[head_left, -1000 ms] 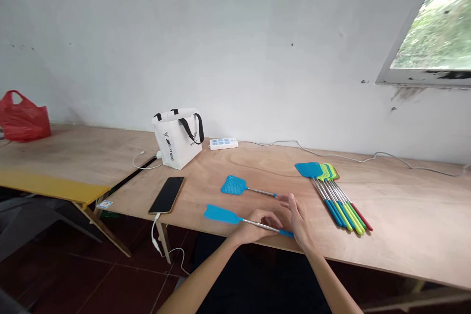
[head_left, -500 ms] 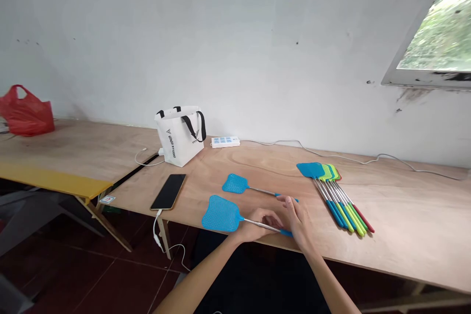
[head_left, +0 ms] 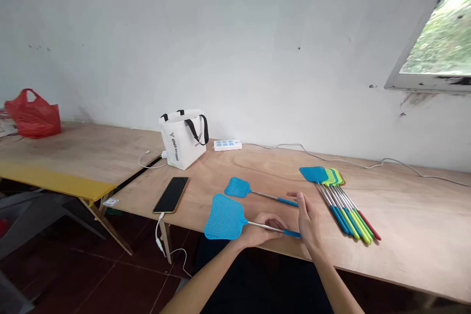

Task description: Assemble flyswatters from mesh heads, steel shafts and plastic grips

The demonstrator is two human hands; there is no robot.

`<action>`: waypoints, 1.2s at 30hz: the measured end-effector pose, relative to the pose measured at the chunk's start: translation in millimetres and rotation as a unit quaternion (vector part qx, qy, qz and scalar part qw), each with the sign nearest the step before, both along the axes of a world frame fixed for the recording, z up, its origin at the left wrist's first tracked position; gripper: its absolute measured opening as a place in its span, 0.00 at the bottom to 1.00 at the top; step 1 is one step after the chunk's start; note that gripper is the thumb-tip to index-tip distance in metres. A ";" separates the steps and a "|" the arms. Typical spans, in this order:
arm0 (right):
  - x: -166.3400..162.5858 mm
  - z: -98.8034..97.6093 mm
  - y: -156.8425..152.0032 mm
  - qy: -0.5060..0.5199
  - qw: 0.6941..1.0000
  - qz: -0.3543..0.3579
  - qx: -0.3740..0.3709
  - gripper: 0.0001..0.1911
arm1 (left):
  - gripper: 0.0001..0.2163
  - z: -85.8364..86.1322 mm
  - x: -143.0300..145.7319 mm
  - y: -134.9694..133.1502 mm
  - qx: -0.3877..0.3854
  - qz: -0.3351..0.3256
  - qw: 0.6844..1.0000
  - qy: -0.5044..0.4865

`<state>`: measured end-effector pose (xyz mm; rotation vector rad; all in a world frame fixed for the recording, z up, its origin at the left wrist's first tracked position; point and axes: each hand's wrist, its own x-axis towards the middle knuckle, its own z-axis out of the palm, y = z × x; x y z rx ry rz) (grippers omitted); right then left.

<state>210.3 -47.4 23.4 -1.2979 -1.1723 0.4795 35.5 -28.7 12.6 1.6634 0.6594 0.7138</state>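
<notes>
Holding blue swatter (head_left: 224, 218) by metal rod (head_left: 267, 226) in curled left hand (head_left: 257, 238). Just beside swatter's handle (head_left: 293, 233) end with loosely spread right hand (head_left: 309, 223); cannot tell whether touching. Beyond swatter, on bench (head_left: 412, 225): second blue swatter (head_left: 237, 187).

2 bare forearms in from the bottom edge, converging; left forearm (head_left: 206, 274) angles up and right, right forearm (head_left: 336, 279) angles up and left; both wrists low, at about the same height. Left hand (head_left: 261, 233) lower and a bit nearer the body; fingers bent inward in a loose grip, pointing toward the other hand. Right hand (head_left: 309, 221) unclenched, edge-on, palm turned left; thumb (head_left: 300, 201) up, fingertips (head_left: 292, 194) reaching left past it; 2 hands near each other, clear gap, not touching.
</notes>
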 end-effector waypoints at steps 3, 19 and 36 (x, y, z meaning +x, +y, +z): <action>-5.7 -3.0 -11.4 0.014 1.000 0.017 -0.017 0.31 | 0.08 -4.1 1.6 1.2 -0.012 -0.006 1.000 -0.014; -5.4 -9.9 7.6 0.102 0.986 0.109 -0.071 0.32 | 0.08 -0.6 -1.2 1.9 0.009 -0.007 1.000 -0.005; -7.8 0.2 5.7 0.088 0.986 0.102 -0.094 0.31 | 0.09 -5.7 1.6 4.4 0.006 0.000 1.000 -0.003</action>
